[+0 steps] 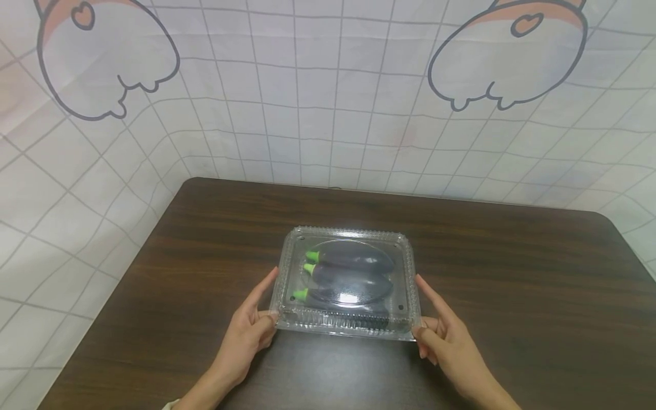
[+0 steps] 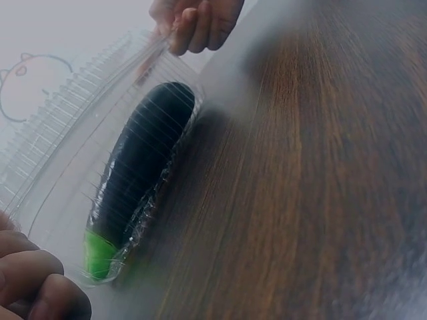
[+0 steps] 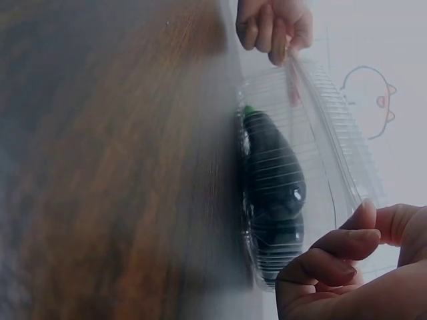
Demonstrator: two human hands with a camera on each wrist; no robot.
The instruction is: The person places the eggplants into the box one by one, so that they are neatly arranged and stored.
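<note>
A clear plastic clamshell box (image 1: 348,324) with a ribbed lid is held between both hands over the dark table. Inside lie three eggplants (image 1: 353,279), dark purple with bright green stem ends toward the left. The left hand (image 1: 246,333) grips the box's left near corner between thumb and curled fingers, its index finger stretched along the side. On the opposite corner the right hand (image 1: 448,336) pinches the rim, index finger likewise extended. In the right wrist view, thumb and fingers of the right hand (image 3: 347,260) meet at the rim. The lid appears closed.
The dark wood-grain table (image 1: 512,285) has rounded far corners. Behind it and at the left hangs a white grid-patterned cloth (image 1: 318,102) with cartoon animal drawings, its lower part meeting the table's back edge.
</note>
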